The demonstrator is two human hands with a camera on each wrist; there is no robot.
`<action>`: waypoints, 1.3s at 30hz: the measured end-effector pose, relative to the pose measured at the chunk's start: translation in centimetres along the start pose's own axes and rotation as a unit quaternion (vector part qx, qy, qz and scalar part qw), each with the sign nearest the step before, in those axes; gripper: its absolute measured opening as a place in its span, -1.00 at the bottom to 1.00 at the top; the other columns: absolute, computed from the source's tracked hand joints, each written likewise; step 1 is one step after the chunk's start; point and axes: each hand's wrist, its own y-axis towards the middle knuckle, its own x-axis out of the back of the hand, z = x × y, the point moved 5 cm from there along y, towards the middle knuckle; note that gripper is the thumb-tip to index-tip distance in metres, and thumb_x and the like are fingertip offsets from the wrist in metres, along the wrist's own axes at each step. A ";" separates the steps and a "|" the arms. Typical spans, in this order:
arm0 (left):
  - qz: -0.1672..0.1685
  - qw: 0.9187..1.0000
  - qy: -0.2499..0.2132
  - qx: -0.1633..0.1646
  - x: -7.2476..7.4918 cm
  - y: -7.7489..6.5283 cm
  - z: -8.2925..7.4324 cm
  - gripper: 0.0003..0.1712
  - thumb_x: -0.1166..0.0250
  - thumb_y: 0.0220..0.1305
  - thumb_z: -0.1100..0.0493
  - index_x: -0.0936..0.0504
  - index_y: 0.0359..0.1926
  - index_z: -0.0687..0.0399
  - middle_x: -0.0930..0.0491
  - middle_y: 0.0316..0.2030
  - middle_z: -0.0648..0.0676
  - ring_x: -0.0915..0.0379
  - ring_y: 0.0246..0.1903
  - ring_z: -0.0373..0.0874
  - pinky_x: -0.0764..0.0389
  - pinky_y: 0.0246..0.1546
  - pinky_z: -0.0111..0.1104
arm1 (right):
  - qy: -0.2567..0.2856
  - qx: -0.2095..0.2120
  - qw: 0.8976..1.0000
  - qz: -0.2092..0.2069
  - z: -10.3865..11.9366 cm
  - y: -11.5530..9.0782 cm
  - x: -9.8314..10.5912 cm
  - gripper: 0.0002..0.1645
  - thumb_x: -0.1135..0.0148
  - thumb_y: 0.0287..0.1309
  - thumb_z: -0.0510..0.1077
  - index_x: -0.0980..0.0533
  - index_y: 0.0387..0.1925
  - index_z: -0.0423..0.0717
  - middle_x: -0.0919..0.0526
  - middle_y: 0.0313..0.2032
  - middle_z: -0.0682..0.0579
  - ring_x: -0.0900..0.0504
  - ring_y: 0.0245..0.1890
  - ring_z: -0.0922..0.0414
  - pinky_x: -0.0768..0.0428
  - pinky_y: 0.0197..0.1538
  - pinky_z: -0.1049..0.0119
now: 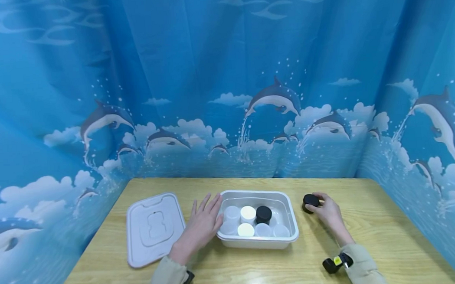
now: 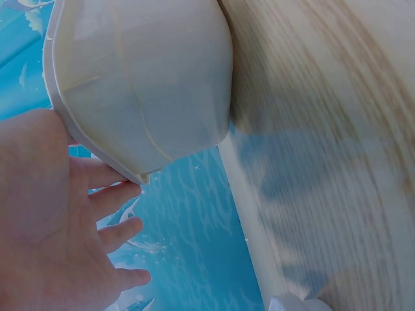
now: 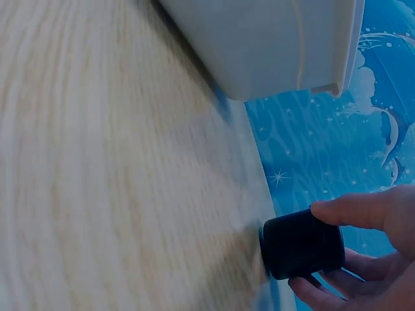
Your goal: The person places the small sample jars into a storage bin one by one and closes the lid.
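Observation:
A small black cup [image 1: 311, 201], round and flat on top, is pinched by my right hand [image 1: 329, 211] to the right of the white plastic box. In the right wrist view the black cup [image 3: 301, 245] sits between thumb and fingers, its wider end at the wooden surface. My left hand [image 1: 201, 224] rests with straight, spread fingers against the left rim of the white box [image 1: 257, 243]. Inside the box stand several round pieces: bright white ones [image 1: 248, 213], translucent ones [image 1: 263, 231] and a black one [image 1: 263, 214].
A whitish rectangular lid [image 1: 154, 229] with a moulded handle lies left of the box, beside the left forearm. The wooden table [image 1: 282, 273] ends at a blue dolphin-print curtain [image 1: 223, 72] at the back. Small black devices [image 1: 331, 265] are strapped at the wrists.

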 end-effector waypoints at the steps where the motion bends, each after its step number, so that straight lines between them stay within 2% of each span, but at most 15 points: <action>1: 0.000 1.000 0.000 0.000 0.0 0.0 0.0 -0.34 0.01 0.58 -0.02 -0.19 0.54 0.17 -0.15 0.54 0.14 0.09 0.55 0.20 0.15 0.51 0.24 | 0.002 0.000 1.000 0.000 0.1 0.0 0.0 -0.26 -0.37 0.24 -0.18 -0.32 0.33 -0.45 -0.37 0.29 -0.54 -0.44 0.25 -0.42 -0.46 0.29 -0.22; 7: -0.002 1.000 -0.002 -0.003 0.2 -0.1 -0.1 -0.34 0.01 0.58 -0.01 -0.19 0.54 0.19 -0.15 0.54 0.15 0.08 0.55 0.20 0.14 0.50 0.25 | 0.008 0.019 1.000 -0.006 1.3 -0.4 0.4 -0.25 -0.39 0.22 -0.15 -0.34 0.34 -0.41 -0.39 0.29 -0.51 -0.48 0.22 -0.41 -0.50 0.26 -0.21; 18: -0.005 1.000 -0.006 -0.005 0.3 -0.2 -0.1 -0.35 0.00 0.58 0.00 -0.20 0.53 0.19 -0.17 0.53 0.16 0.08 0.54 0.20 0.14 0.50 0.25 | 0.035 0.062 0.997 -0.013 5.2 -1.6 1.2 -0.27 -0.40 0.24 -0.19 -0.36 0.36 -0.37 -0.42 0.29 -0.47 -0.52 0.21 -0.36 -0.62 0.20 -0.07; 23: -0.001 1.000 -0.005 -0.002 0.2 -0.2 -0.1 -0.34 0.01 0.58 -0.01 -0.19 0.54 0.19 -0.16 0.53 0.15 0.09 0.55 0.20 0.15 0.50 0.25 | 0.045 0.086 0.995 -0.017 7.1 -2.1 1.6 -0.28 -0.39 0.26 -0.17 -0.37 0.37 -0.32 -0.41 0.31 -0.44 -0.52 0.22 -0.34 -0.62 0.19 -0.07; 29: 0.001 1.000 -0.002 0.000 0.1 -0.2 0.0 -0.34 0.01 0.58 -0.01 -0.18 0.55 0.17 -0.15 0.54 0.14 0.09 0.55 0.19 0.16 0.51 0.24 | 0.065 0.105 0.992 0.003 9.2 -2.8 1.2 -0.27 -0.40 0.25 -0.21 -0.36 0.38 -0.32 -0.41 0.30 -0.44 -0.50 0.24 -0.33 -0.62 0.19 -0.06; 39: 0.004 1.000 0.000 0.003 0.1 -0.2 0.0 -0.34 0.02 0.58 -0.02 -0.18 0.55 0.16 -0.14 0.55 0.13 0.10 0.55 0.18 0.16 0.51 0.24 | 0.044 0.165 0.983 0.060 11.0 -3.8 -0.6 -0.34 -0.41 0.20 -0.30 -0.43 0.31 -0.34 -0.48 0.24 -0.38 -0.56 0.17 -0.30 -0.68 0.13 -0.02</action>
